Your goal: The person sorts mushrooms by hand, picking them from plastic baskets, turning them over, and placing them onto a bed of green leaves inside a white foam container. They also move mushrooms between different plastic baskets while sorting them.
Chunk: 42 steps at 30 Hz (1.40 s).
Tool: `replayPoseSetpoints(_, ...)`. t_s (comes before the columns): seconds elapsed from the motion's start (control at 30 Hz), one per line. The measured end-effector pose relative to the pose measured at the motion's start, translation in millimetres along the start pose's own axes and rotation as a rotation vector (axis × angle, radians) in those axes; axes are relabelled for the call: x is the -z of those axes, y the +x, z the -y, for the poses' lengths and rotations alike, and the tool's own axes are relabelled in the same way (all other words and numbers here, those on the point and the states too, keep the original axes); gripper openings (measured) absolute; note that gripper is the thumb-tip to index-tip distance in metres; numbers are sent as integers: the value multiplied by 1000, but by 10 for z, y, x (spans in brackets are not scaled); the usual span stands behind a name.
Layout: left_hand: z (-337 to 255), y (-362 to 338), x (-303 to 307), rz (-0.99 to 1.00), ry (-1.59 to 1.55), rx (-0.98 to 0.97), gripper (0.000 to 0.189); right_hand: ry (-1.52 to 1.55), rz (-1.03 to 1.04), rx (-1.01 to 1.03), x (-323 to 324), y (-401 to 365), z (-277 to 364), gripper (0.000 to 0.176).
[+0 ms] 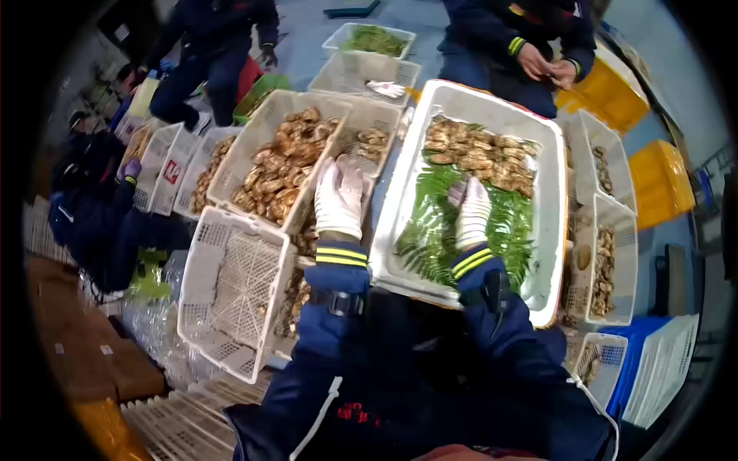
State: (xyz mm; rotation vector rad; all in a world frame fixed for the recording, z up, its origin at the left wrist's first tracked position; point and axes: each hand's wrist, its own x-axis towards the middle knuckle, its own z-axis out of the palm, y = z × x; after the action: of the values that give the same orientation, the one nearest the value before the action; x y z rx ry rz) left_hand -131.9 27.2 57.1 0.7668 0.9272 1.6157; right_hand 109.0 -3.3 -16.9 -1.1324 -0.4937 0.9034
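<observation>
My left hand [339,198], in a striped white glove, is over the rim of a white plastic basket [219,184] full of oysters [280,165]. Its fingers stretch forward, with nothing showing in them. Gloved the same way, my right hand [472,213] is low over green fern leaves [430,219] in a white foam box [390,244]. The thumb and fingers of that hand are apart, and it holds nothing that shows. Rows of oysters [480,157] lie at the far end of the box, just beyond my right fingertips.
An upright-sided white basket [231,296] stands at my left. More baskets of oysters [603,269] line the right side, near yellow-wrapped boxes [661,183]. A basket of greenery [377,40] is at the back. Other people [530,54] sit or stand around, one across from me.
</observation>
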Motion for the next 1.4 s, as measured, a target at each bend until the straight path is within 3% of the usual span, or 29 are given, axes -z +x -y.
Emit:
replayPoseSetpoints(0.03,17,-123,-198,-176,-585,253,32,68,-24,-10,152,126,-135,44)
replayPoseSetpoints(0.1,324,-322,-378,-217,-889,458,26,100,-152,-41,89,90,-189,41)
replayPoseSetpoints(0.13,623,-403,-379,-11,-266,227,23,105,-114,-29,148,152,-328,41)
replayPoseSetpoints(0.2,900,-600,-505,-14,-148,309,20,53,-95,5,182,151,-407,43)
replayPoseSetpoints(0.23,799,-655,-679,-200,-663,623,20,-42,-153,-62,231,230,-478,45)
replayPoseSetpoints(0.27,1200,-555,-500,-143,-657,660,22,-62,-119,-123,267,329,-562,47)
replayPoseSetpoints(0.3,1192,-533,-513,-165,-507,703,24,-83,-92,-192,321,421,-671,48)
replayPoseSetpoints(0.33,1145,-546,-527,-142,-529,671,25,-300,-22,-172,249,408,-587,47)
replayPoseSetpoints(0.37,1055,-579,-558,-121,-550,642,27,-559,137,-12,205,446,-513,44)
replayPoseSetpoints(0.43,859,-651,-623,-33,-384,581,40,-812,373,123,-53,505,-202,41)
replayPoseSetpoints(0.47,1077,-661,-509,147,-253,478,41,-1100,437,334,-100,648,-180,40)
replayPoseSetpoints(0.5,980,-692,-584,79,-311,598,41,-1381,503,547,-155,792,-172,39)
replayPoseSetpoints(0.53,839,-729,-679,-2,-373,714,41,-1506,540,606,-205,910,-171,37)
replayPoseSetpoints(0.57,872,-719,-678,32,-360,694,41,-1655,598,471,-338,975,-83,29)
replayPoseSetpoints(0.63,978,-698,-614,97,-333,644,42,-1857,607,661,-394,1308,-343,22)
replayPoseSetpoints(0.7,1011,-708,-574,38,-378,564,35,-2045,668,728,-415,1495,-587,21)
replayPoseSetpoints(0.8,812,-713,-705,5,-344,592,29,-2081,519,714,-317,1601,-744,22)
replayPoseSetpoints(0.9,830,-704,-737,23,-357,662,31,-1963,509,647,-237,1637,-724,23)
replayPoseSetpoints(0.97,843,-692,-725,27,-360,674,32,-1895,535,727,-130,1521,-493,22)
replayPoseSetpoints(1.03,855,-682,-711,32,-357,683,35,-1657,486,545,-88,1296,-134,23)
replayPoseSetpoints(1.07,847,-681,-716,35,-352,687,36,-1438,517,372,-72,1233,-8,36)
replayPoseSetpoints(1.1,852,-683,-717,37,-349,692,38,-1228,371,530,48,1184,-118,43)
replayPoseSetpoints(1.17,961,-682,-669,78,-369,715,51,-994,407,386,52,862,195,48)
replayPoseSetpoints(1.23,1014,-664,-617,103,-430,785,57,-823,494,427,5,454,548,47)
replayPoseSetpoints(1.3,764,-687,-746,87,-516,892,64,-828,569,675,38,72,721,44)
replayPoseSetpoints(1.37,706,-676,-923,55,-535,868,61,-882,994,1007,58,11,836,41)
replayPoseSetpoints(1.4,931,-625,-780,107,-537,889,51,-988,1055,1176,77,-107,971,41)
